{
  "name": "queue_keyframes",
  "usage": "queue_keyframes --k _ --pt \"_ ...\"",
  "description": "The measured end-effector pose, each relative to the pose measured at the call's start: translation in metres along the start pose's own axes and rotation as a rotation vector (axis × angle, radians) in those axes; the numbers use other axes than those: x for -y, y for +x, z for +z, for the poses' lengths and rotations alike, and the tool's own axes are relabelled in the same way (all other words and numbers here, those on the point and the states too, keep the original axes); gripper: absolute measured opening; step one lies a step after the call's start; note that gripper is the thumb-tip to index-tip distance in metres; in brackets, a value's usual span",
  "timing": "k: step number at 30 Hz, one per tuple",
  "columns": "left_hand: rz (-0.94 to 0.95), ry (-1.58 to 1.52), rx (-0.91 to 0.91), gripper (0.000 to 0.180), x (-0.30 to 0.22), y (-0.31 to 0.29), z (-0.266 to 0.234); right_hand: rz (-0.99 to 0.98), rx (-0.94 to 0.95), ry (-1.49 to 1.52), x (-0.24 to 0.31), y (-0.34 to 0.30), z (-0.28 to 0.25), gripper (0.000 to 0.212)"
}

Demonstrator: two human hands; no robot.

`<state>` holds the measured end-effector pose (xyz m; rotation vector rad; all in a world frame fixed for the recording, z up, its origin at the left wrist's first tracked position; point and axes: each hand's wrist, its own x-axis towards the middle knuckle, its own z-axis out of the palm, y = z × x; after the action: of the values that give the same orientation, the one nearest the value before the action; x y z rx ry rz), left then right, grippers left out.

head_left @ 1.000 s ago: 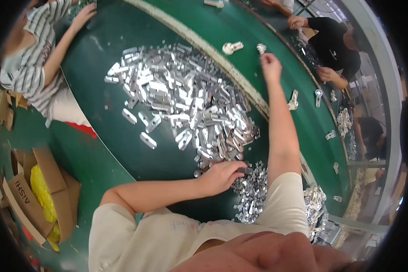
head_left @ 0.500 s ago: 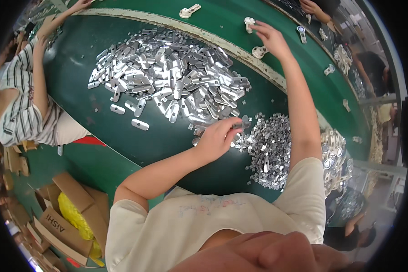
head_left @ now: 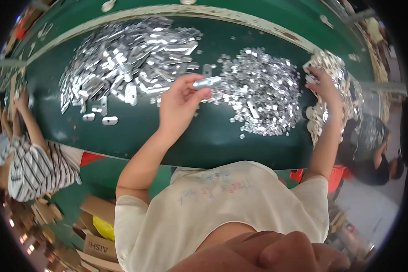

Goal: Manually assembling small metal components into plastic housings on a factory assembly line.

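Observation:
My left hand (head_left: 180, 102) is closed, pinching a shiny oblong metal plate (head_left: 207, 82) between thumb and fingers. It hovers above the dark green table (head_left: 199, 136), between a large heap of similar oblong metal plates (head_left: 130, 61) on the left and a heap of tiny silver metal pieces (head_left: 265, 90) on the right. A single plate with a hole (head_left: 207, 70) lies just beyond the held one. At the right, my right hand (head_left: 324, 88) reaches onto a pile of off-white parts with round ends (head_left: 322, 113). Its thumb and fingers are apart, touching the pile's left side.
A pale, worn ledge (head_left: 222, 12) separates the table from a green belt (head_left: 258, 9) carrying scattered off-white parts. On the left sits a person in a striped top (head_left: 41, 170). An opened cardboard box (head_left: 97, 245) with yellow plastic stands on the floor.
My right hand has come back from the belt, where it was at an off-white part, to the pile at the right. My left hand has lifted a metal plate; the view has shifted right.

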<state>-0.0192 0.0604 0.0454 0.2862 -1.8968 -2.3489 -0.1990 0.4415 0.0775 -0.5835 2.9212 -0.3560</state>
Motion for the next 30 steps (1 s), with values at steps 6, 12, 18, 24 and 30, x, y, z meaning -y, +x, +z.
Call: queue_keyframes --k 6,12,18,24,30 --pt "-0.045 0.070 0.133 0.024 -0.012 -0.008 0.014 -0.008 -0.339 0.102 -0.003 -0.025 0.022 0.045" --pt "-0.053 0.120 0.230 0.025 -0.015 -0.010 0.030 0.035 -0.564 0.686 0.018 -0.037 -0.001 0.031" --pt "-0.089 0.081 0.335 0.027 -0.020 -0.013 0.046 0.028 -0.593 1.268 0.028 -0.044 -0.013 0.028" --pt "-0.071 0.149 0.341 0.028 -0.022 0.000 0.049 -0.037 -0.191 1.650 0.108 -0.047 0.005 0.040" --pt "-0.060 0.113 0.392 0.027 -0.018 -0.010 0.051 -0.408 -0.372 1.117 0.153 -0.081 0.039 0.051"
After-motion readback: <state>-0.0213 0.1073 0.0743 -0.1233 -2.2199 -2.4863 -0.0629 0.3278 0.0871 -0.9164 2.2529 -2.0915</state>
